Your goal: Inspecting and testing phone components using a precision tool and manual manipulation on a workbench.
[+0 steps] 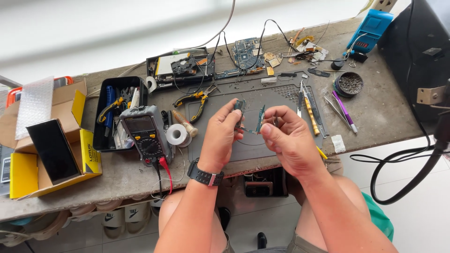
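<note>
Currently both hands are raised over the grey mat [262, 150], near the bench's [384, 117] front edge, each pinching a small circuit board. Left hand [220, 136], wearing a black watch [204, 175], has thumb and fingers closed on the left board [240, 107], held roughly upright. Right hand [290, 140] has thumb and forefinger clamped on the right board [260, 119], which shows edge-on and tilted. A thin link appears to run between the two boards near their lower ends; too small to confirm whether flex cable or wire. Handling judgement: both boards look very light, thin and stiff, with exposed components, so fragile and likely to crack or shed parts if bent; any link between them would tear under a pull. Best held by bare edges, as now, not across the faces. Surroundings: multimeter [143, 133] with red and black leads on the left, solder spool [177, 134] just beside it, yellow-handled pliers [199, 99] at the mat's far-left corner. Black tool tray [101, 136] and open yellow box [86, 150] further left. Far side: a larger blue board [246, 54] and an opened black device [180, 68]. Tweezers [340, 112] and small tools lie right of the mat, with a blue unit [370, 29] at far right.
</note>
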